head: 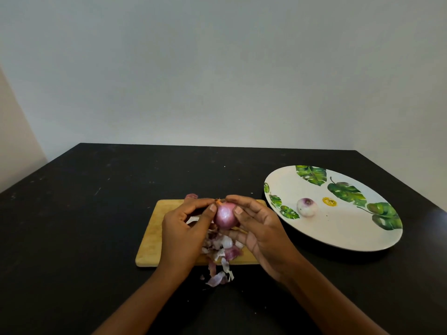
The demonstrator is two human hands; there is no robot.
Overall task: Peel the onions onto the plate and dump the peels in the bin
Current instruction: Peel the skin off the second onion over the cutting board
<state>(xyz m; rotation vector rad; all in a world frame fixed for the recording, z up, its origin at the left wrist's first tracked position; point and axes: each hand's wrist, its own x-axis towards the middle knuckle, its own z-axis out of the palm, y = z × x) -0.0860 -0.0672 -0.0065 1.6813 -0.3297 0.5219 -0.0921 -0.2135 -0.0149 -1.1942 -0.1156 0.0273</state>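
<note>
Head view: the onion (225, 218) is pinched upright between both hands, left hand (187, 234) and right hand (262, 232), stem tip far, thumbs flanking it.

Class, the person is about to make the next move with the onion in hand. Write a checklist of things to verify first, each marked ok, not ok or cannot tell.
1. Grip: left hand and right hand both hold the onion: ok.
2. Onion fully peeled: a dry tip sits at its top: not ok.
3. Room on plate: one peeled onion on it, much bare: ok.
4. Cutting board holds all scraps: some peels lie on the table: not ok.
5. Bin at hand: none in view: cannot tell.
</note>
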